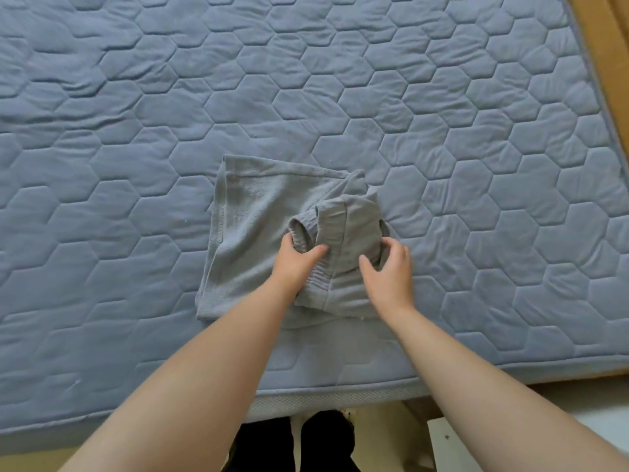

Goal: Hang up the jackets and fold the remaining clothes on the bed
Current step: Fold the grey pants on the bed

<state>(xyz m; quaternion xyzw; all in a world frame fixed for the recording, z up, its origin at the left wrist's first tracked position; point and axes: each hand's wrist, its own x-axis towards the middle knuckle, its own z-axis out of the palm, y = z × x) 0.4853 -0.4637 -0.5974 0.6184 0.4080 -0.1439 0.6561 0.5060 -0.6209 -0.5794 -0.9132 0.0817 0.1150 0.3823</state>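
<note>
Blue-grey hexagon-quilted bed (136, 97) fills the view; wooden frame (606, 46) along its right edge; pale floor (381, 434) below.

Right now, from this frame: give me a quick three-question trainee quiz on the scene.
1. True or false: the grey garment lies flat and fully unfolded on the quilted mattress.
2. How many hands hold the garment? A) none B) one C) two
3. Fill in: the mattress stitching forms ___ shapes.

Key:
1. False. It is partly folded, with layers bunched on its right side.
2. C. The left hand and the right hand both grip the fabric.
3. Hexagon.
</note>
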